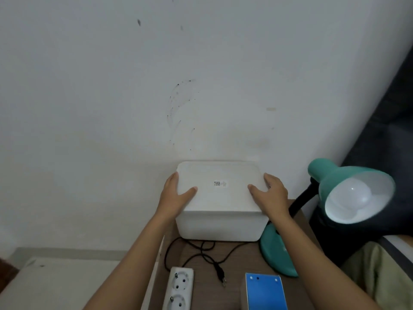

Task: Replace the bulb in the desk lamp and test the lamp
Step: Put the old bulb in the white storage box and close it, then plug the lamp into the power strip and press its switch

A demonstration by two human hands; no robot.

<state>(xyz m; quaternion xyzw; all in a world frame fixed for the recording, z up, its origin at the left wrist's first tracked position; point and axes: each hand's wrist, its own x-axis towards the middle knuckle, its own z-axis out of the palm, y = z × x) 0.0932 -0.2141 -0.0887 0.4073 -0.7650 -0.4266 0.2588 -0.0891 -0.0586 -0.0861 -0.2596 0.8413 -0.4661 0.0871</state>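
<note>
A white lidded plastic box (221, 204) stands on the brown table against the wall. My left hand (176, 195) grips its left lid edge, and my right hand (270, 193) grips its right edge. To the right stands a teal desk lamp (330, 182) whose shade tilts toward me. A white bulb (350, 195) sits in the shade, unlit. The lamp's round base (279, 253) rests on the table. Its black cord ends in an unplugged plug (221, 276) lying on the table. A small blue and white box (264, 291) stands near the front edge.
A white power strip (178, 289) with two visible sockets lies at the front left of the brown table (201, 298). A marked white wall is behind. Dark furniture stands at the right, and a pale surface sits lower at the left.
</note>
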